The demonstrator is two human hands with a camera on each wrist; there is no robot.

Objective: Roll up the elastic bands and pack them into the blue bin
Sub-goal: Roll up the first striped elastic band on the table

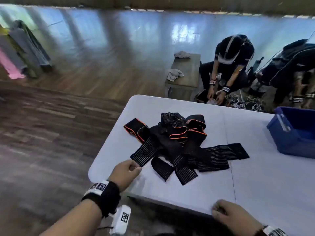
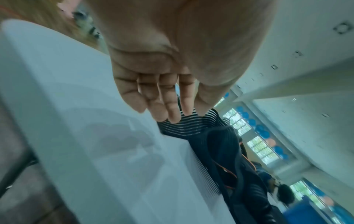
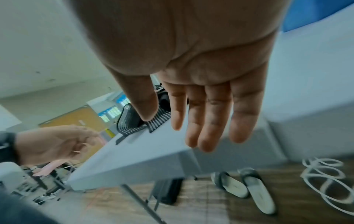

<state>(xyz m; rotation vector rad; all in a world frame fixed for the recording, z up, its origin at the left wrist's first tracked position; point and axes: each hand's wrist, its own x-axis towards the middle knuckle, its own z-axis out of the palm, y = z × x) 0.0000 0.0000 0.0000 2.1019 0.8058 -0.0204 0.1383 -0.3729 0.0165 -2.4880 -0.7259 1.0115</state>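
Note:
A tangled pile of black elastic bands (image 1: 177,143), some white-striped and some orange-edged, lies in the middle of the white table (image 1: 265,188). One striped band (image 1: 144,153) runs out of the pile toward the near left. My left hand (image 1: 137,167) pinches its end between thumb and fingers, which the left wrist view also shows on the striped band (image 2: 189,125). My right hand (image 1: 219,212) hovers at the table's near edge with relaxed fingers (image 3: 206,136) and holds nothing. The blue bin (image 1: 296,133) stands at the table's right side.
Two people bend over things on the floor beyond the table's far right. A small wooden table (image 1: 187,79) with cloths stands there. Clothes (image 1: 18,53) hang at the far left. Sandals (image 3: 249,191) and a white cable (image 3: 325,178) lie on the floor under the table.

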